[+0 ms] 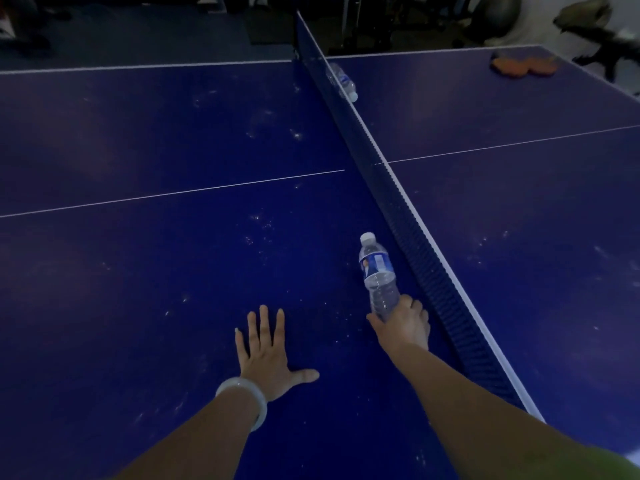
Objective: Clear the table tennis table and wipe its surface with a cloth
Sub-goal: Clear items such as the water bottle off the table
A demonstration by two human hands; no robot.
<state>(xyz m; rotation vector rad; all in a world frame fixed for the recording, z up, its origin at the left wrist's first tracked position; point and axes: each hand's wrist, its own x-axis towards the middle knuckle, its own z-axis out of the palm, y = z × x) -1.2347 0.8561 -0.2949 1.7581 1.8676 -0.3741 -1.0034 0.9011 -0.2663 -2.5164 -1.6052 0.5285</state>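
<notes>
The right hand (401,323) is gripping the base of a water bottle (377,271), fingers curled round it. The bottle is lying just beside the net (408,216), its long axis pointing away toward the far side, cap farthest from the fingers. The left hand (266,348) is pressing flat on the table (138,271), fingers spread, holding nothing. Beyond the net 1 more bottle (343,81) is lying, with 2 orange paddles (523,64) far right. The blue surface is showing dusty specks; the room is dim.
</notes>
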